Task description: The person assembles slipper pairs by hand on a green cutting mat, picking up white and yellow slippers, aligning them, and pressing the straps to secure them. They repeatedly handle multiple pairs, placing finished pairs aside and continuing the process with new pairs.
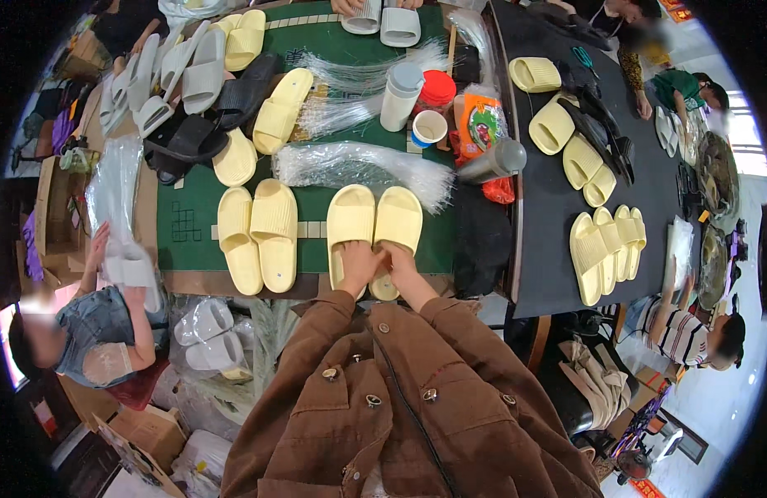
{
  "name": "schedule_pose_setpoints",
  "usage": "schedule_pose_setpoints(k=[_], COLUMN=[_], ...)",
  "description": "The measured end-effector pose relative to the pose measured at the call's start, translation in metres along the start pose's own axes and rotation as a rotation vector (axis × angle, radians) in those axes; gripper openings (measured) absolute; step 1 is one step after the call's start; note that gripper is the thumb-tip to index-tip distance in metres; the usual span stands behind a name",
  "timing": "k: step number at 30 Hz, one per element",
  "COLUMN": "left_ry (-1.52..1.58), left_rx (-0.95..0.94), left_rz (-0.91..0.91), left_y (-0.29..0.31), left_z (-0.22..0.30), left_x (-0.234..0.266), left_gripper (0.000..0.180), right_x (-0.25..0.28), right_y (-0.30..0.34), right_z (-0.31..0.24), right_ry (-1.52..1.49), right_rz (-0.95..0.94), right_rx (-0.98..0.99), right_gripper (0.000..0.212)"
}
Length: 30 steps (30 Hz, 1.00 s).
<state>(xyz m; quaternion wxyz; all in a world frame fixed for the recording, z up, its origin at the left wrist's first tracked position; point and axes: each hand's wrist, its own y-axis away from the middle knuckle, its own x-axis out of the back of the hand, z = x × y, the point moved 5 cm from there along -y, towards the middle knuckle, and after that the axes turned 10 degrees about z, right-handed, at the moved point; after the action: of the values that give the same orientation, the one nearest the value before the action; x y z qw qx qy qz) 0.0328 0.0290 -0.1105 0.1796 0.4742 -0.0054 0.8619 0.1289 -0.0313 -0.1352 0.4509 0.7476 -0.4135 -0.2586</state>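
Two pale yellow slide slippers, a left one and a right one, lie side by side before me, straps at the far end. My left hand is closed at the inner edge of the left slipper, over its footbed. Close beside it, my right hand closes on the inner edge of the right slipper. The fingertips of both hands meet near the gap between the slippers and are partly hidden. Just left stands another yellow pair. Beyond the slippers lies a bundle of clear plastic strips.
On the green mat are black slippers, a tumbler, a paper cup and a red-lidded jar. More yellow slippers lie on the dark table at right. Co-workers sit around; one at left handles grey slippers.
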Motion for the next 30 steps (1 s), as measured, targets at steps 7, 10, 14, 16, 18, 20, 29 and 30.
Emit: schedule_pose_setpoints(k=[7, 10, 14, 16, 18, 20, 29, 30], left_ry=[-0.19, -0.253, -0.248, -0.227, -0.234, -0.27, -0.225, -0.215], left_rx=[-0.067, -0.083, -0.087, -0.047, -0.027, -0.019, -0.146, -0.15], left_rz=[0.091, 0.041, 0.125, 0.092, 0.069, 0.061, 0.088, 0.06], left_y=[-0.006, -0.006, -0.005, -0.003, 0.0, 0.006, 0.02, 0.019], left_z=[-0.005, -0.002, 0.002, 0.003, 0.002, 0.0, 0.001, 0.001], left_x=[-0.013, -0.012, -0.007, -0.006, -0.006, -0.007, -0.004, -0.004], left_gripper=[0.042, 0.042, 0.041, 0.041, 0.041, 0.04, 0.044, 0.045], right_x=[-0.005, 0.004, 0.018, 0.01, 0.002, -0.007, -0.048, -0.051], right_y=[0.009, 0.039, 0.052, 0.041, 0.025, 0.008, -0.007, -0.007], right_z=[-0.013, -0.032, -0.07, -0.101, -0.119, -0.127, -0.109, -0.108], right_ry=[0.244, 0.426, 0.568, 0.687, 0.598, 0.904, 1.402, 1.37], right_rz=[-0.39, -0.41, -0.445, -0.378, -0.335, -0.14, 0.048, 0.054], right_rx=[0.116, 0.309, 0.31, 0.544, 0.632, 0.904, 0.977, 1.015], right_gripper=[0.018, 0.022, 0.025, 0.026, 0.027, 0.023, 0.031, 0.032])
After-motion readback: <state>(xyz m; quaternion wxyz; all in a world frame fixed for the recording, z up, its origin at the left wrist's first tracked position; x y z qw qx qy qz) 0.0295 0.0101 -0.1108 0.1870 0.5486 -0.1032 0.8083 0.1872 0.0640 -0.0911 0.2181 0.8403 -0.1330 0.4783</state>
